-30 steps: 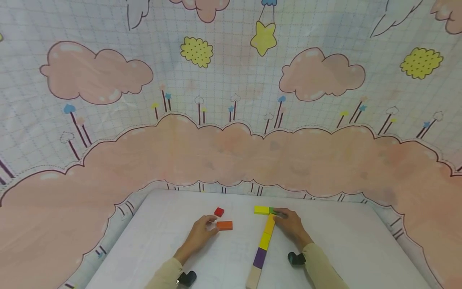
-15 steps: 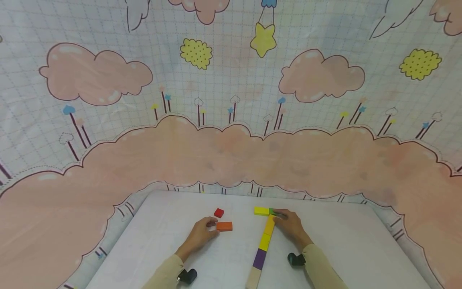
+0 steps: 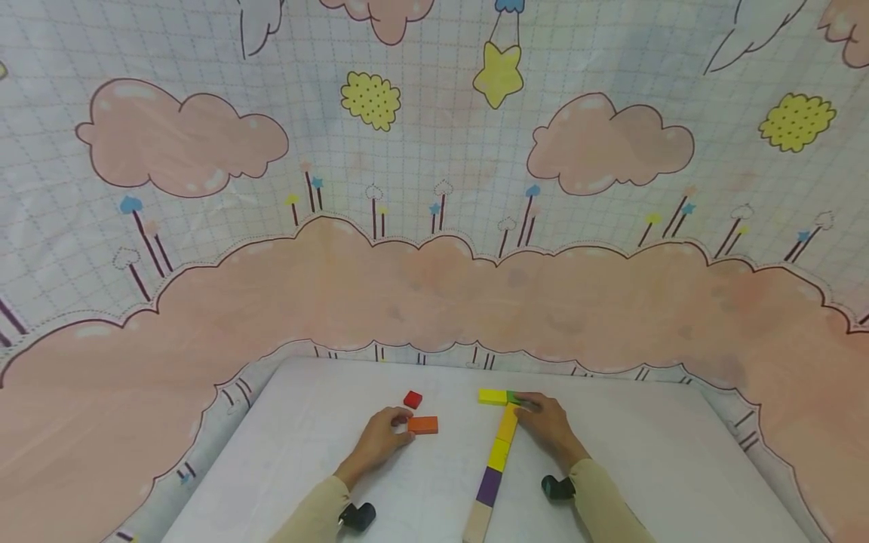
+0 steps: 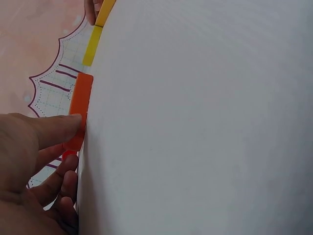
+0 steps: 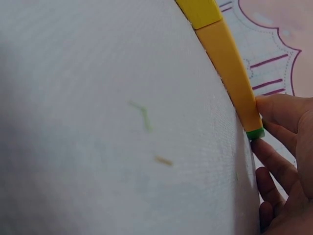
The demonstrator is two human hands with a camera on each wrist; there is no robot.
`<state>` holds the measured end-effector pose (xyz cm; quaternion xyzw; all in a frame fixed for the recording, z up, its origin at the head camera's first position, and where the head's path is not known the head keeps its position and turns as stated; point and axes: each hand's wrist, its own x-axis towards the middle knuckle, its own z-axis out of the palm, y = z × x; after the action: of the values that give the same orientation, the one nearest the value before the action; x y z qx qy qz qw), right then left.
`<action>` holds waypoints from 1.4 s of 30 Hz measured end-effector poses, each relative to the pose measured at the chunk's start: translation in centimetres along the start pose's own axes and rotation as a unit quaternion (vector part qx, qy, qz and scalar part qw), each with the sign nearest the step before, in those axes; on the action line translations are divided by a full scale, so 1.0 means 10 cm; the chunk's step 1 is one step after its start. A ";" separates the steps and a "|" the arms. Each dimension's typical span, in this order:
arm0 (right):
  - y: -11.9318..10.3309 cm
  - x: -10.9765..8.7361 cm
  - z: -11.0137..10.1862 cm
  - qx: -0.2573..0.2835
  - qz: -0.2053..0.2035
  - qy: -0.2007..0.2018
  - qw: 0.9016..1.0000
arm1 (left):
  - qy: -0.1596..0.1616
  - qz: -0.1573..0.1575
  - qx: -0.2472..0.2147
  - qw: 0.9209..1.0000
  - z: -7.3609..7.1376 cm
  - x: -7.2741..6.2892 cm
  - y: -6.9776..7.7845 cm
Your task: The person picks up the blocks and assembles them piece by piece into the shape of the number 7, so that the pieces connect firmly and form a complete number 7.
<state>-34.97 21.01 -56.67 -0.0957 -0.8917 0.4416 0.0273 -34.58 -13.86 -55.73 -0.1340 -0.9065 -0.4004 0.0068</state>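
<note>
On the white table, my left hand [image 3: 380,440] pinches the left end of an orange block [image 3: 424,425]. The left wrist view shows its thumb on the near face of the orange block [image 4: 81,95], with fingers behind. A small red block [image 3: 413,400] lies just beyond that hand. My right hand [image 3: 548,422] holds a green block [image 3: 511,396], partly hidden by the fingers, at the far end of a block row. Its thumb rests by the amber block [image 5: 230,66] in the right wrist view. A yellow block [image 3: 492,397] adjoins the green one on the left.
The row runs toward me from the amber block through a yellow block [image 3: 498,455], a purple block [image 3: 489,487] and a plain wood block [image 3: 477,522]. A cloud-patterned cloth [image 3: 434,294] hangs behind the white table [image 3: 645,452].
My left hand has closed in slightly on the orange block's left end, its thumb now against the block. The right hand and the row stay where they were.
</note>
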 end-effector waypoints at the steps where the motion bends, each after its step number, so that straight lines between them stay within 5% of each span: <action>1: 0.00 0.00 0.00 -0.001 -0.001 0.001 1.000 | 0.001 0.001 0.001 1.000 0.00 0.00 0.00; 42: 0.00 -0.09 0.03 -0.004 0.003 0.001 1.000 | 0.010 0.028 -0.037 0.999 -0.20 -0.15 -0.07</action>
<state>-34.09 20.58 -56.77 -0.0987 -0.8932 0.4378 0.0266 -33.46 -16.14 -55.06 -0.1551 -0.8870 -0.4343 0.0222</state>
